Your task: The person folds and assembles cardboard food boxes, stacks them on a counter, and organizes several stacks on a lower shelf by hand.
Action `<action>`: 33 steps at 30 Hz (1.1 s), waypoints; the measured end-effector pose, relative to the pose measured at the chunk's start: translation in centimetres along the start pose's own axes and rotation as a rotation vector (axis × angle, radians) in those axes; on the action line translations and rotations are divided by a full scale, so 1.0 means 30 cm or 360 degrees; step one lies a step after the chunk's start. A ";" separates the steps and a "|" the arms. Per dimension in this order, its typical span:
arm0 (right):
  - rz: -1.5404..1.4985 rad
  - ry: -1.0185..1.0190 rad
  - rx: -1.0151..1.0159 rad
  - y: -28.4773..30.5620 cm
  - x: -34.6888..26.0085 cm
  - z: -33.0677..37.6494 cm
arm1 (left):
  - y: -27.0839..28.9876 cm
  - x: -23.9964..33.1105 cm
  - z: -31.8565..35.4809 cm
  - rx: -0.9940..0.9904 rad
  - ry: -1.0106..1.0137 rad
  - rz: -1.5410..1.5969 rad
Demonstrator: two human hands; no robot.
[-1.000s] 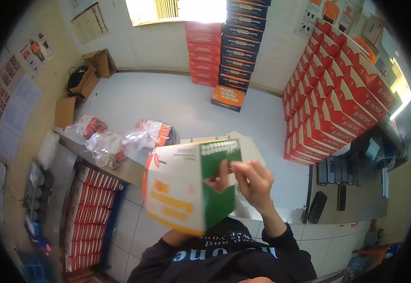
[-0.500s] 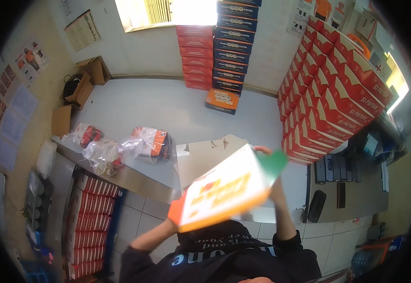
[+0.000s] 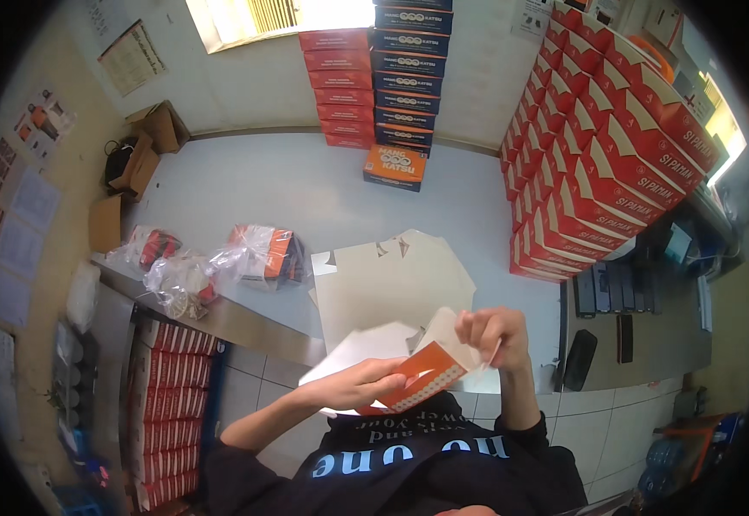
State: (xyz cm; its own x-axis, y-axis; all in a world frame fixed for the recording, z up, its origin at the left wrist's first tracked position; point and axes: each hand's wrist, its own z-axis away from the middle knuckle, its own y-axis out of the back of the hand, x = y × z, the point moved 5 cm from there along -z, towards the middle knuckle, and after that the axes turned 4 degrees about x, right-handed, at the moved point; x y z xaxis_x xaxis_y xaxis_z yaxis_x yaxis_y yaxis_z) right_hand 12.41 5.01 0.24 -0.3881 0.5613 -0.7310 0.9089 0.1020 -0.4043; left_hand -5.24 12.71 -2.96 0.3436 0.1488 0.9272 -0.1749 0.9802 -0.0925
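Observation:
I hold a flat cardboard carton [image 3: 409, 371], orange outside and white inside, low in front of my chest. My left hand [image 3: 359, 384] grips its near lower edge with the fingers curled over the orange face. My right hand [image 3: 493, 335] pinches a white flap at its upper right corner. Just beyond the carton a stack of unfolded pale cardboard blanks [image 3: 396, 279] lies on the steel counter [image 3: 245, 314].
Clear plastic bags with orange and red packs [image 3: 258, 255] sit on the counter's left part. Stacks of red boxes [image 3: 606, 146] rise at the right, red and blue boxes [image 3: 374, 69] at the far wall. Red cartons [image 3: 172, 387] fill shelves under the counter.
The carton has dropped from raised in front of my face to low at my chest, turning flatter. Both hands came down with it and now work its edges.

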 end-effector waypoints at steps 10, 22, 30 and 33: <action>0.1876 0.0359 0.0025 -0.056 -0.060 -0.077 | 0.052 0.121 -0.054 0.0719 -0.0574 -0.0270; 0.1634 0.0022 0.0851 -0.061 -0.002 -0.055 | 0.085 0.126 -0.064 0.1794 -0.1146 0.0245; 0.1907 -0.0289 0.0673 -0.045 0.016 -0.048 | 0.039 0.112 -0.086 0.1624 -0.0990 -0.0795; 0.1627 -0.0370 0.0499 -0.031 -0.043 -0.084 | 0.106 0.070 -0.154 0.1044 -0.0837 -0.0027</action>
State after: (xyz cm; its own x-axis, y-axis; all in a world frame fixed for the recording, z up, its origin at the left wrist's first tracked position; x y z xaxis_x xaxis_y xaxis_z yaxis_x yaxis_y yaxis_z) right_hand 12.44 6.27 2.95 0.4783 0.0897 -0.8736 0.7518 -0.5559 0.3546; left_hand -0.80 16.73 -2.98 -0.0955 -0.1047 0.9899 -0.7304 0.6831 0.0018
